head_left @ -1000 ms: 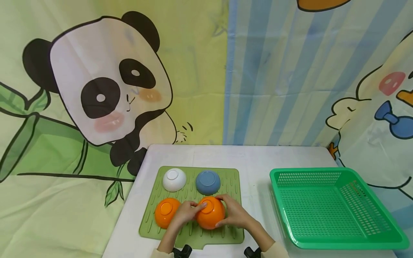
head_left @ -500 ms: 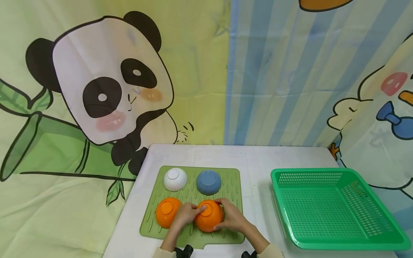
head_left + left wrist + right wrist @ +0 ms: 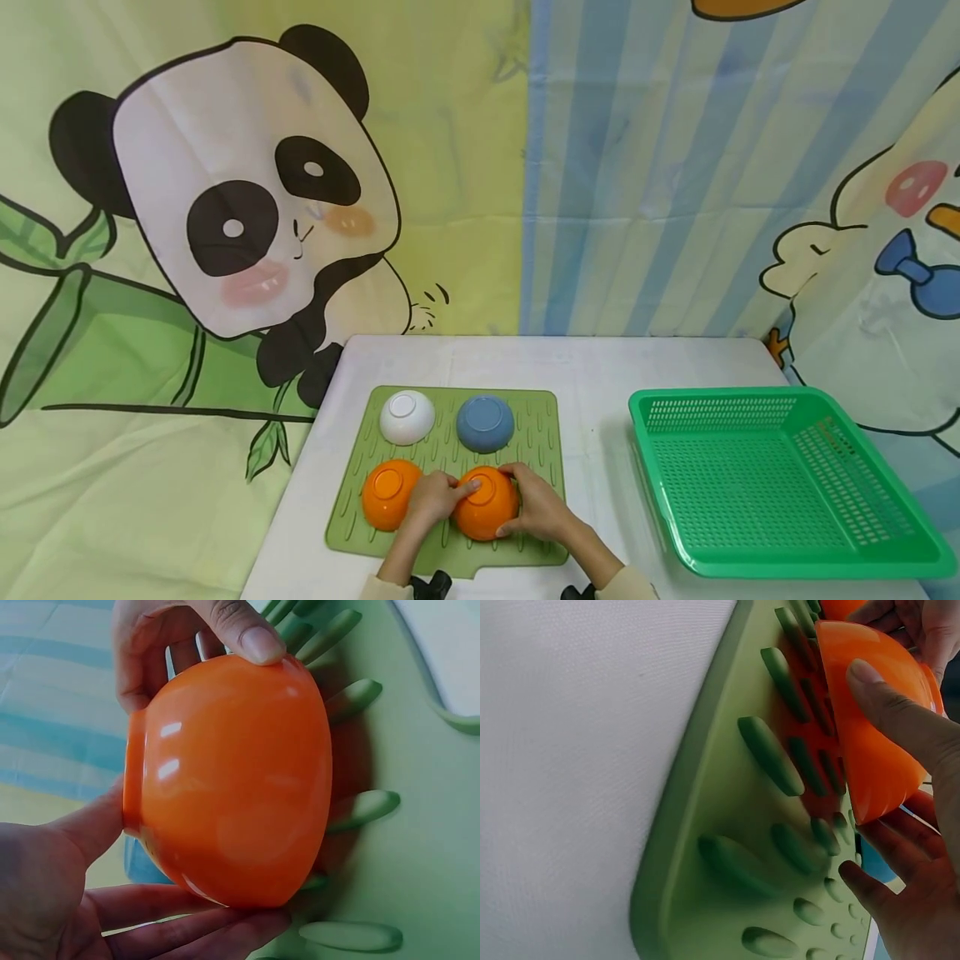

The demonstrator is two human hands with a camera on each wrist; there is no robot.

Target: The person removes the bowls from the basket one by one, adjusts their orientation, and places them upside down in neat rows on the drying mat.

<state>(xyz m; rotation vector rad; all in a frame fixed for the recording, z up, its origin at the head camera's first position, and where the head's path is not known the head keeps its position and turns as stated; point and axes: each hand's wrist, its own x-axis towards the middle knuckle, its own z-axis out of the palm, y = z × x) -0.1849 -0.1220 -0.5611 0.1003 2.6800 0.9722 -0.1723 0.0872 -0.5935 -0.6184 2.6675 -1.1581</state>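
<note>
Both hands hold one upside-down orange bowl (image 3: pixel 487 510) at the front right of a green ridged drying mat (image 3: pixel 450 550). My left hand (image 3: pixel 433 497) has its thumb at the bowl's foot and its fingers along the side. From the right, my right hand (image 3: pixel 538 502) grips the bowl with thumb and fingers spread around its wall. In the right wrist view the rim of the orange bowl (image 3: pixel 877 720) is right at the mat's ridges. A second orange bowl (image 3: pixel 386 496) lies upside down just left of my left hand. Behind stand an upturned white bowl (image 3: pixel 407 419) and a blue bowl (image 3: pixel 485 427).
A large green plastic basket (image 3: pixel 750 562) with perforated walls stands on the right of the white-covered table (image 3: pixel 592 367). Behind the table hangs a cartoon-printed curtain (image 3: pixel 457 167).
Over the past second the held orange bowl and the right hand have come slightly down and toward the mat's front. In the last half second they have hardly moved.
</note>
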